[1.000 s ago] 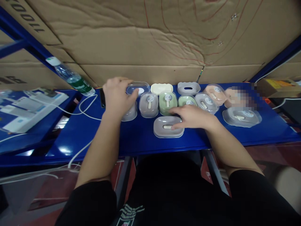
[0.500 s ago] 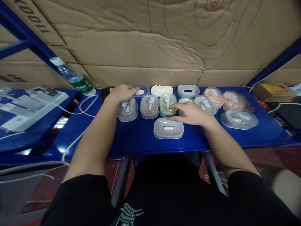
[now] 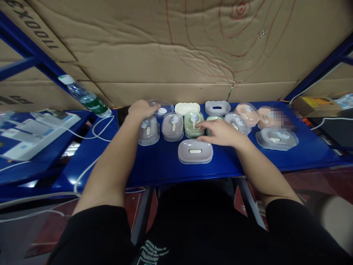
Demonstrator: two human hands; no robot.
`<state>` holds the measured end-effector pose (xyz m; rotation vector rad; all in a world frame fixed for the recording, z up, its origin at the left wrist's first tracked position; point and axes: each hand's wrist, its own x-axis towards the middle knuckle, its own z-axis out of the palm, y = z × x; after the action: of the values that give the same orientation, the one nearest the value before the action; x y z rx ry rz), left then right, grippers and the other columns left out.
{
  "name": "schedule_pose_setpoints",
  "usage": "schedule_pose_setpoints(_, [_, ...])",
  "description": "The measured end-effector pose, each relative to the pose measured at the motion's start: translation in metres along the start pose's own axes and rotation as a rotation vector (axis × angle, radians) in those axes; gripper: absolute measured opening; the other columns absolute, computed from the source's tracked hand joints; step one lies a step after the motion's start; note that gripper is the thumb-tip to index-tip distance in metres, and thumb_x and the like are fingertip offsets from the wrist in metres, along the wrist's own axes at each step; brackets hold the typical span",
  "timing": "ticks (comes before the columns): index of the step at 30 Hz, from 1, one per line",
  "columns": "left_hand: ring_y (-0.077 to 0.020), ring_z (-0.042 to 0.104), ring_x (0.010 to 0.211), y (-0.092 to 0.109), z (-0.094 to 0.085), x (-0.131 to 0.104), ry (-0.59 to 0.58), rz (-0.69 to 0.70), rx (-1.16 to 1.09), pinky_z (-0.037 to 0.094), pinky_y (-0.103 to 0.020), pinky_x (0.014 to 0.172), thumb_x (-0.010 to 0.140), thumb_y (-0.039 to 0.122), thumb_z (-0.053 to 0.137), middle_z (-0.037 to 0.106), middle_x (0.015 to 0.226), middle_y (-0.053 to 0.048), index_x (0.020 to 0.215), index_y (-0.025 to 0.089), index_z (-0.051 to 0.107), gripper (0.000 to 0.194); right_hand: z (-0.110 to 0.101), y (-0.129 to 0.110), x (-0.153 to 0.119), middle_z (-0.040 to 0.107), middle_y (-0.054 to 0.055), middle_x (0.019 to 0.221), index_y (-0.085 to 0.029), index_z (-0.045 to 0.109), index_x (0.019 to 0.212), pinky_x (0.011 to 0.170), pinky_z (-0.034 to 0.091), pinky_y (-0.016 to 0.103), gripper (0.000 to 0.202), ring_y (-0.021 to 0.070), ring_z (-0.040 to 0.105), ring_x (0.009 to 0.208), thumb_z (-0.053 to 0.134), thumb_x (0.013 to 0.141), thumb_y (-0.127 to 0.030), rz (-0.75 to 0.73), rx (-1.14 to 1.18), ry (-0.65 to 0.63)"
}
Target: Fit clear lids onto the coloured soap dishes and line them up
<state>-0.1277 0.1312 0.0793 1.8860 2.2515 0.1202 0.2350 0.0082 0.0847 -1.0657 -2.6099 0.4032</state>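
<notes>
My left hand (image 3: 142, 109) is at the back left of the row, its fingertips at the edge of a clear lid (image 3: 162, 110); whether they grip it is hard to see. A grey lidded box (image 3: 149, 131) lies just in front of it. My right hand (image 3: 217, 131) hovers with fingers apart over the right edge of a green lidded box (image 3: 192, 129), partly covering a second green box (image 3: 213, 119). An open grey tray with a pale bar in it (image 3: 195, 151) lies nearest me. Another grey lidded box (image 3: 173, 127) stands left of the green one.
Behind the row are a cream tray (image 3: 187, 108) and a grey slotted tray (image 3: 217, 107). Pink boxes (image 3: 246, 114) and a grey box (image 3: 277, 139) lie at right. A bottle (image 3: 88, 98) leans at left beside white cables (image 3: 96, 129). Cardboard (image 3: 132, 55) rises behind.
The view has shifted slightly. Both hands stay in nearly the same places among the boxes.
</notes>
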Motion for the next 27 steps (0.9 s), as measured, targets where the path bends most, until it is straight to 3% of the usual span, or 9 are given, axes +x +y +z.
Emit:
schedule_pose_setpoints(4, [-0.0469, 0.058, 0.147, -0.004, 0.000, -0.011, 0.256, 0.033, -0.127, 0.048, -0.056, 0.114, 0.080, 0.102, 0.050, 0.069, 0.148, -0.022, 0.132, 0.011, 0.074, 0.107, -0.001, -0.001, 0.000, 0.088, 0.010, 0.122, -0.021, 0.077, 0.141, 0.088, 0.055, 0.039, 0.047, 0.0289, 0.082, 0.098, 0.076, 0.101, -0.047, 0.024, -0.011, 0.026])
schedule_pose_setpoints(7, [-0.0399, 0.051, 0.152, -0.009, -0.006, -0.022, 0.408, 0.121, -0.257, 0.042, -0.060, 0.116, 0.081, 0.109, 0.041, 0.057, 0.154, -0.009, 0.142, 0.016, 0.063, 0.113, 0.000, -0.001, 0.000, 0.088, 0.011, 0.122, -0.022, 0.075, 0.144, 0.087, 0.057, 0.039, 0.051, 0.0276, 0.081, 0.093, 0.075, 0.101, -0.049, 0.056, 0.020, 0.107])
schedule_pose_setpoints(10, [-0.0362, 0.039, 0.160, -0.008, -0.010, -0.029, 0.626, 0.226, -0.373, 0.034, -0.066, 0.122, 0.094, 0.101, 0.042, 0.047, 0.161, -0.004, 0.157, 0.023, 0.049, 0.100, 0.002, 0.001, 0.000, 0.086, 0.012, 0.124, -0.022, 0.072, 0.148, 0.088, 0.060, 0.041, 0.055, 0.0268, 0.080, 0.091, 0.070, 0.103, -0.053, 0.099, 0.104, 0.256])
schedule_pose_setpoints(13, [-0.0340, 0.041, 0.157, 0.004, -0.005, -0.037, 0.834, 0.327, -0.483, 0.038, -0.067, 0.124, 0.102, 0.083, 0.052, 0.046, 0.164, -0.005, 0.162, 0.028, 0.046, 0.083, 0.002, 0.003, 0.001, 0.083, 0.014, 0.132, -0.022, 0.066, 0.155, 0.091, 0.062, 0.043, 0.065, 0.0283, 0.080, 0.101, 0.060, 0.107, -0.065, 0.135, 0.189, 0.459])
schedule_pose_setpoints(16, [-0.0397, 0.052, 0.153, 0.025, 0.013, -0.056, 0.851, 0.422, -0.495, 0.051, -0.065, 0.118, 0.105, 0.071, 0.054, 0.049, 0.162, -0.012, 0.164, 0.027, 0.050, 0.073, 0.001, 0.005, 0.004, 0.071, 0.018, 0.155, -0.025, 0.051, 0.171, 0.094, 0.063, 0.043, 0.084, 0.0310, 0.076, 0.123, 0.042, 0.109, -0.081, 0.150, 0.223, 0.523])
schedule_pose_setpoints(19, [-0.0467, 0.057, 0.152, 0.048, 0.040, -0.082, 0.824, 0.534, -0.457, 0.061, -0.064, 0.109, 0.102, 0.069, 0.063, 0.055, 0.157, -0.017, 0.160, 0.029, 0.057, 0.071, 0.001, 0.003, 0.008, 0.052, 0.017, 0.177, -0.030, 0.036, 0.181, 0.095, 0.065, 0.042, 0.108, 0.0334, 0.073, 0.136, 0.026, 0.100, -0.101, 0.130, 0.264, 0.370])
schedule_pose_setpoints(22, [-0.0458, 0.061, 0.149, 0.061, 0.061, -0.104, 0.763, 0.617, -0.409, 0.065, -0.062, 0.106, 0.099, 0.074, 0.070, 0.060, 0.154, -0.015, 0.152, 0.032, 0.062, 0.068, 0.005, 0.000, 0.008, 0.050, 0.016, 0.179, -0.033, 0.039, 0.180, 0.094, 0.067, 0.043, 0.124, 0.0356, 0.072, 0.138, 0.007, 0.088, -0.110, 0.062, 0.460, 0.188])
schedule_pose_setpoints(24, [-0.0441, 0.061, 0.150, 0.061, 0.068, -0.112, 0.717, 0.641, -0.366, 0.064, -0.064, 0.107, 0.100, 0.079, 0.068, 0.062, 0.156, -0.014, 0.145, 0.033, 0.065, 0.065, 0.009, -0.002, 0.007, 0.054, 0.017, 0.177, -0.033, 0.041, 0.179, 0.094, 0.067, 0.045, 0.127, 0.0368, 0.073, 0.138, 0.008, 0.085, -0.112, 0.011, 0.641, 0.079])
schedule_pose_setpoints(27, [-0.0414, 0.059, 0.153, 0.052, 0.071, -0.116, 0.588, 0.676, -0.270, 0.060, -0.071, 0.108, 0.104, 0.085, 0.058, 0.062, 0.161, -0.010, 0.141, 0.035, 0.065, 0.062, 0.008, -0.001, 0.004, 0.054, 0.018, 0.177, -0.033, 0.037, 0.181, 0.098, 0.066, 0.047, 0.123, 0.0386, 0.073, 0.139, 0.032, 0.087, -0.111, -0.067, 0.833, -0.062])
